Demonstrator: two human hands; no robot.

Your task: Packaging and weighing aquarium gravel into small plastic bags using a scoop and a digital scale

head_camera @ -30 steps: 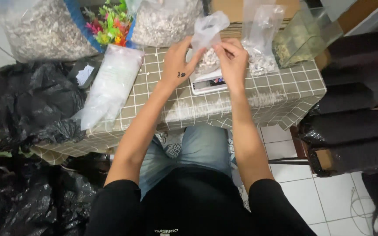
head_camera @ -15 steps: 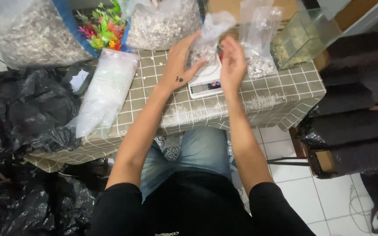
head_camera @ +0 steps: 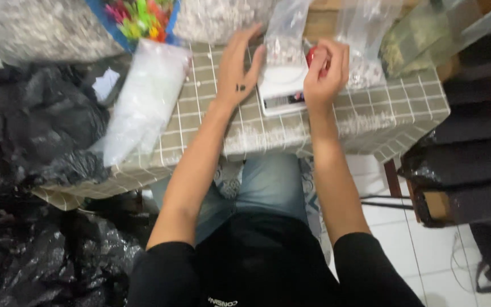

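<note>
A small clear plastic bag (head_camera: 288, 34) with pale little pieces in it stands on a white kitchen scale (head_camera: 282, 85) on the checked tablecloth. My left hand (head_camera: 238, 68) lies flat with spread fingers, its thumb and fingertips against the bag's left side. My right hand (head_camera: 326, 71) is curled just right of the scale around a small red object (head_camera: 312, 57), mostly hidden by the fingers.
A stack of clear bags (head_camera: 143, 102) lies left of my arm. Big bags of pale pieces (head_camera: 41, 28) and colourful items (head_camera: 140, 14) line the far edge. Another part-filled clear bag (head_camera: 365, 51) and a clear container (head_camera: 421, 34) sit right. Black bin bags (head_camera: 29, 125) crowd the left.
Both hands held the small bag up in the air before; now it rests on the scale. My right hand has let go of it and closed on the red object.
</note>
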